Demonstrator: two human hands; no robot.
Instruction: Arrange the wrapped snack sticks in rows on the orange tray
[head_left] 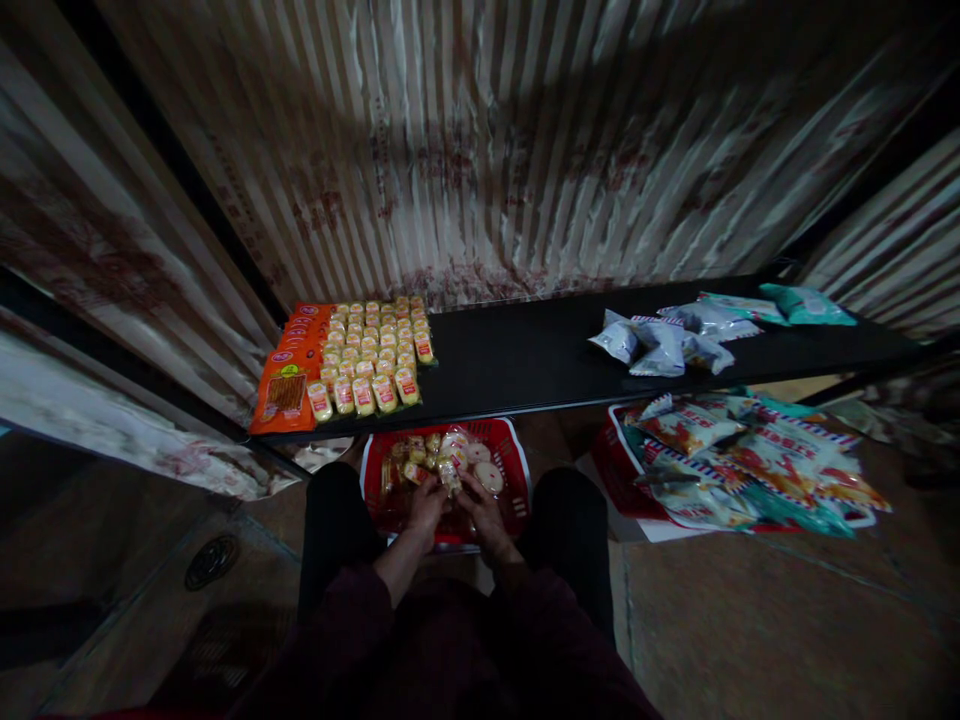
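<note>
Both hands are inside a red basket with a white rim, standing between the knees. My left hand has its fingers closed at the near side of a small clear-wrapped cake. From the other side my right hand grips the same wrapped cake. Around them in the basket lie more small yellow wrapped cakes and some pale round wrapped biscuits. The dim light hides the exact fingertip contact.
On a black shelf stand rows of wrapped cakes beside orange snack packets. Silver-white bags and green bags lie at its right. A second red basket on the floor is heaped with snack bags.
</note>
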